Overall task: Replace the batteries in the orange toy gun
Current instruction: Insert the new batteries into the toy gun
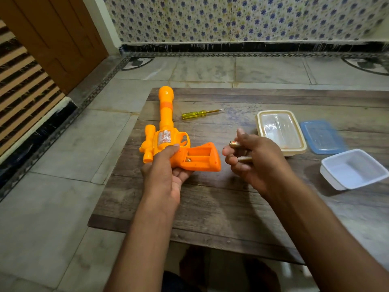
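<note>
Gripping the orange toy gun (pixel 166 123), our left hand (pixel 166 175) should keep its open compartment (pixel 199 155) facing up. Our right hand (pixel 260 163) holds two batteries (pixel 245 158); we check polarity first.

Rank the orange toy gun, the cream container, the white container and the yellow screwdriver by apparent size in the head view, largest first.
1. orange toy gun
2. cream container and white container: they look alike, and the white one sits nearer the camera, so I do not rank them
3. yellow screwdriver, smallest

Low wooden table (pixel 210 207) on marble floor (pixel 52 207), blue-flowered wall tiles (pixel 231 17), brown door (pixel 52 34), blue lid (pixel 322 137)
</note>
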### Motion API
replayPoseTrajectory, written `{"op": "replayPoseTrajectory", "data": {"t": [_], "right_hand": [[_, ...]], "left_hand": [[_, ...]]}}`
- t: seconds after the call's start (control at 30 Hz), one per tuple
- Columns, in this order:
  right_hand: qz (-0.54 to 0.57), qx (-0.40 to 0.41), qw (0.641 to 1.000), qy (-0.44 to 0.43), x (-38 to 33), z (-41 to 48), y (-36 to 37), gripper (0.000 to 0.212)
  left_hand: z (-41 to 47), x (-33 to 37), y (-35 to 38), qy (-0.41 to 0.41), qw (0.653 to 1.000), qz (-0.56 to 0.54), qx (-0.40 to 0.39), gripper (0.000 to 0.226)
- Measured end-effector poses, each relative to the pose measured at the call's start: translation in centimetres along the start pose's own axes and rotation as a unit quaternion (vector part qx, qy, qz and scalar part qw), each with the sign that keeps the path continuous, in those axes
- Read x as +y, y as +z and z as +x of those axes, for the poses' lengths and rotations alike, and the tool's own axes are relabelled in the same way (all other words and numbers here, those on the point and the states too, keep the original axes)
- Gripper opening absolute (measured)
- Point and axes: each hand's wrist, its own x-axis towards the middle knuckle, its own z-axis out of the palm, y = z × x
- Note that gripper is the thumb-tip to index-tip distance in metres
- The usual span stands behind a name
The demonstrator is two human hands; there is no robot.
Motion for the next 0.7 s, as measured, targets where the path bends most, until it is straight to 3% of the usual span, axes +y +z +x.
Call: {"op": "replayPoseTrajectory", "data": {"t": [0.1,0.33,0.4,0.5,0.6,0.7], "right_hand": [[-0.073,0.004,0.996,-0.055,0.26,0.12,-0.06,0.025],[-0.101,-0.006,0.987,-0.123,0.33,0.07,-0.38,0.02],[-0.11,-0.002,0.984,-0.139,0.45,0.21,-0.52,0.034],[-0.151,-0.011,0.974,-0.17,0.39,0.25,-0.43,0.029],[-0.223,-0.028,0.948,-0.226,0.32,0.23,0.0,0.038],[-0.392,-0.005,0.863,-0.32,0.65,0.15,-0.01,0.041]], "left_hand": [[0.07,-0.06,0.02,-0.002,1.0,0.003,0.002,0.048],[-0.02,-0.08,0.06,0.004,1.0,0.007,0.006,0.05],[-0.04,-0.07,0.07,0.005,1.0,0.007,0.005,0.05],[-0.08,-0.06,0.04,0.004,1.0,0.01,0.004,0.046],[-0.19,-0.06,0.11,0.009,1.0,0.013,0.003,0.041],[-0.26,-0.19,0.16,0.017,1.0,0.018,0.009,0.029]]}}
